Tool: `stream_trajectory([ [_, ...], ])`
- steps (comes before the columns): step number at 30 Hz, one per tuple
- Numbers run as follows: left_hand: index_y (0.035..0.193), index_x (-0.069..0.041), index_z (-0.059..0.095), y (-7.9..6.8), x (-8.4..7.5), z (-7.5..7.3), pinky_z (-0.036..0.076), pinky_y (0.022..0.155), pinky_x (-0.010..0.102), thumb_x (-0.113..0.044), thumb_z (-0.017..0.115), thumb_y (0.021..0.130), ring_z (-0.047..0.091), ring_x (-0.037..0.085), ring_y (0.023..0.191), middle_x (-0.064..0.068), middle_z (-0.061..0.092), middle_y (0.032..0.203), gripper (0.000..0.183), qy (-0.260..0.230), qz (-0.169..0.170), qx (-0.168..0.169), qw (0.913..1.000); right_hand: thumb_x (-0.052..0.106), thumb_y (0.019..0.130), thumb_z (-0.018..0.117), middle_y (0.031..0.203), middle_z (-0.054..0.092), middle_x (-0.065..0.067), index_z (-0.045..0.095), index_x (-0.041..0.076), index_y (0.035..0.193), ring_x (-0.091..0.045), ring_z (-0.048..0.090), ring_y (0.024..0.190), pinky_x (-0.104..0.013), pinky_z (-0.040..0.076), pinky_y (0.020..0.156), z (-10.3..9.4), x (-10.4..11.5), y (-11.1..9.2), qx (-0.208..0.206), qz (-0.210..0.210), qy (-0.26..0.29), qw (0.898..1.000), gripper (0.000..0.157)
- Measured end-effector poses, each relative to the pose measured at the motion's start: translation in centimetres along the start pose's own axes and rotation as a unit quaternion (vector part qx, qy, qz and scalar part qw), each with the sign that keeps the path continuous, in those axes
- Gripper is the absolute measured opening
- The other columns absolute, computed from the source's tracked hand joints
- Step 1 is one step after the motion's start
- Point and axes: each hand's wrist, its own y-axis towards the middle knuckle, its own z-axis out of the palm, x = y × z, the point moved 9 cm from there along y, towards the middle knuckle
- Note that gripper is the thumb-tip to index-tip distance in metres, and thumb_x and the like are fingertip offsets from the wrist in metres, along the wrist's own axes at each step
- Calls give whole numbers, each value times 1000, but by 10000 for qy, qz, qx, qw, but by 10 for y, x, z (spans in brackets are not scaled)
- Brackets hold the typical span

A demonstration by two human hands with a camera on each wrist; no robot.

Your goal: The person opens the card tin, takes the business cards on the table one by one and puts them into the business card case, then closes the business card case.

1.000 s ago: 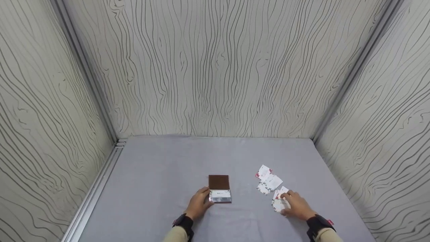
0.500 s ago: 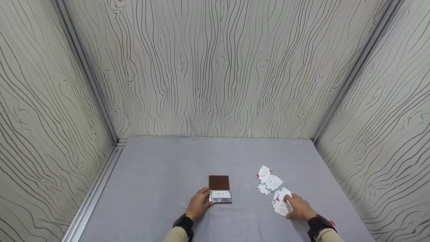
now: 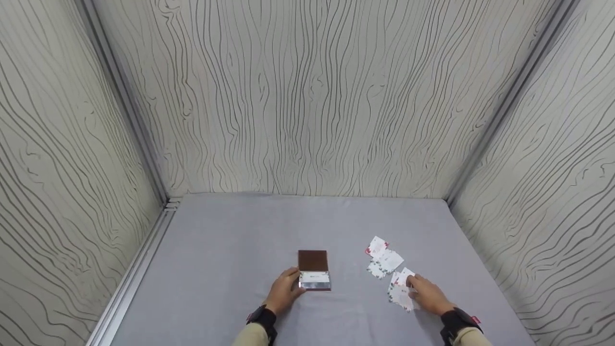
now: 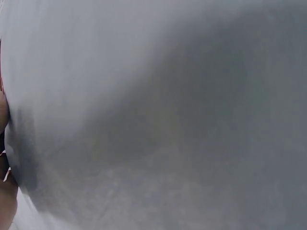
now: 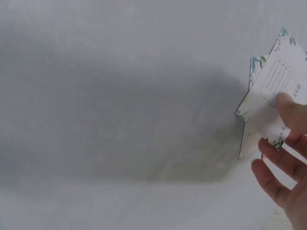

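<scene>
My left hand [image 3: 283, 290] grips the left side of an opened card case [image 3: 313, 261]; its brown lid lies back, and a white card [image 3: 314, 277] shows inside the silvery lower half. In the left wrist view only bits of the left fingers [image 4: 4, 112] appear at the edge. Over on the right, my right hand [image 3: 431, 294] is at a fanned pile of white cards [image 3: 399, 293] with floral corners. Seen from the right wrist, the thumb [image 5: 289, 108] lies on the top card [image 5: 276, 81], with fingertips at that card's edge; the contact underneath is hidden.
Several more cards [image 3: 386, 262] with red and green floral corners lie overlapped just beyond the right-hand pile. Grey cloth [image 3: 230, 240] covers the table. Wood-grain patterned panels [image 3: 307, 96] rise at the back and both sides, with metal rails [image 3: 139, 269] at the left.
The right hand has shifted slightly right, and its fingers have drawn back toward the right edge of the near cards, uncovering more of them. The left hand and card case stay put.
</scene>
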Motion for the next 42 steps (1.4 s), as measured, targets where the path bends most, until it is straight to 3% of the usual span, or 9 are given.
stream_trajectory([
  [8, 120, 13, 62, -1, 1, 1, 46, 103, 48, -14, 77, 84, 55, 41, 121, 25, 60, 126, 47, 98, 157, -67, 9998, -12, 86, 56, 86, 63, -5, 59, 6, 89, -30, 63, 83, -49, 54, 73, -7, 7, 7, -32, -34, 201, 9998, 19],
  [20, 122, 13, 61, 0, 8, 6, 43, 106, 49, -13, 76, 86, 54, 39, 124, 23, 59, 129, 47, -58, -146, 19, 9999, -12, 88, 57, 93, 67, -9, 63, 5, 94, -35, 65, 92, -52, 55, 81, -8, 30, 26, -357, -102, 565, 9977, 19],
  [26, 121, 13, 62, 0, 8, 7, 44, 105, 48, -14, 76, 86, 54, 39, 123, 23, 59, 129, 47, -28, -99, 9, 9999, -9, 90, 59, 94, 68, -7, 65, 6, 94, -32, 66, 92, -50, 55, 80, -3, 49, 36, -433, -258, 613, 9969, 17],
  [34, 122, 13, 62, 0, 5, 4, 46, 103, 46, -15, 78, 85, 55, 37, 122, 22, 60, 128, 49, 129, -50, -28, 9999, -10, 89, 59, 93, 68, -10, 65, 3, 94, -31, 66, 90, -47, 56, 78, 1, 86, 54, -810, -943, 591, 9905, 15],
  [42, 122, 13, 62, 1, 6, 5, 45, 105, 47, -14, 77, 85, 54, 38, 123, 22, 59, 130, 48, -18, -226, 30, 9997, -8, 89, 61, 93, 68, -11, 66, 2, 96, -31, 66, 90, -48, 55, 80, 10, 117, 74, -984, -1036, 618, 9878, 14],
])
